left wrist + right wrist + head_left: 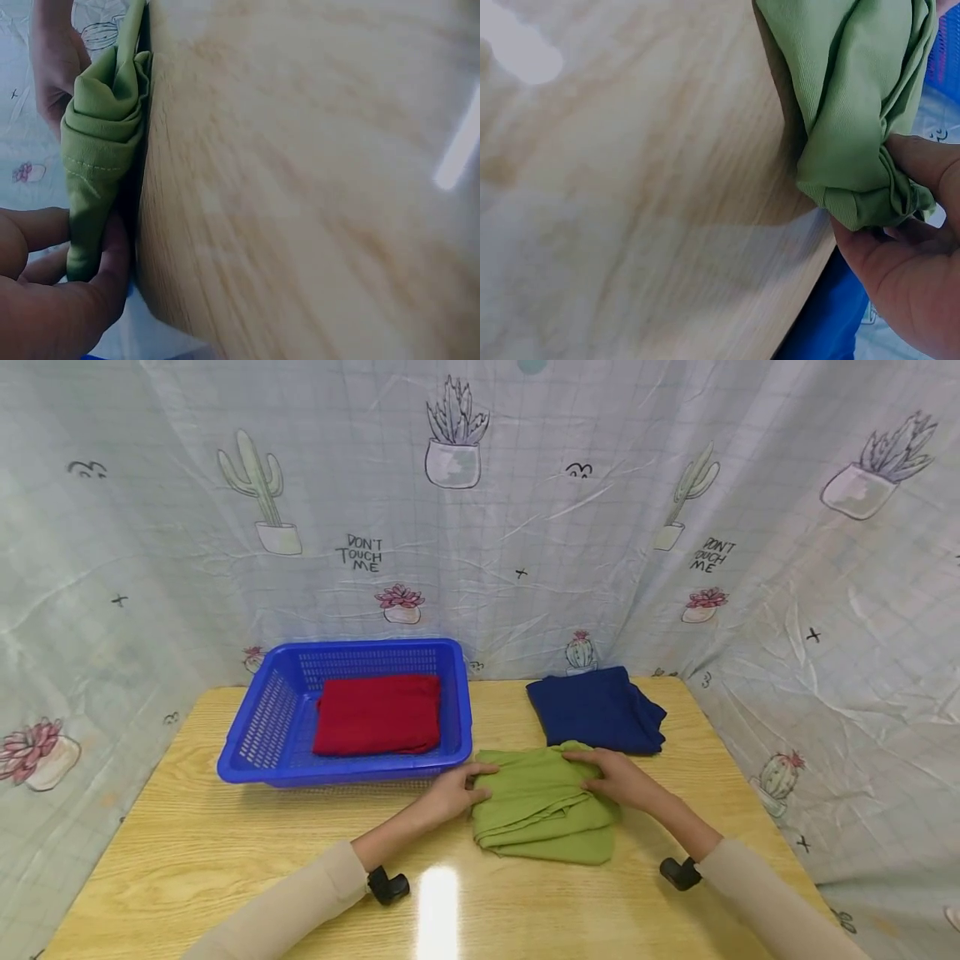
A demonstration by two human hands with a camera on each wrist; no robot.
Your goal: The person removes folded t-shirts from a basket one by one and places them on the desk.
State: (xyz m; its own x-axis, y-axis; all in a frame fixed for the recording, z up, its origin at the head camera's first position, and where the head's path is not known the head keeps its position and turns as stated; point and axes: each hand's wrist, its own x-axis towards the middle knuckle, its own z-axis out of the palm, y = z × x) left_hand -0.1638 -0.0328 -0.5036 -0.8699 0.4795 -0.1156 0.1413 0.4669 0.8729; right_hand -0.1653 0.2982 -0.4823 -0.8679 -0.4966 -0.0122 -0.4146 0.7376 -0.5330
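A folded green cloth garment (543,802) lies in front of me on the wooden table, its layers uneven along the near edge. My left hand (450,791) grips its left edge; in the left wrist view the thumb and fingers pinch the green fabric (97,150) from both sides. At the opposite edge my right hand (618,778) holds the garment, and the right wrist view has the thumb above and fingers under the bunched fabric (847,150). Some fingertips of both hands are hidden by the cloth.
A blue plastic basket (345,770) stands at the back left with a folded red cloth (378,714) inside. Behind the green garment, at the back right, lies a folded navy cloth (592,710). A patterned curtain (517,527) hangs around the table (300,843).
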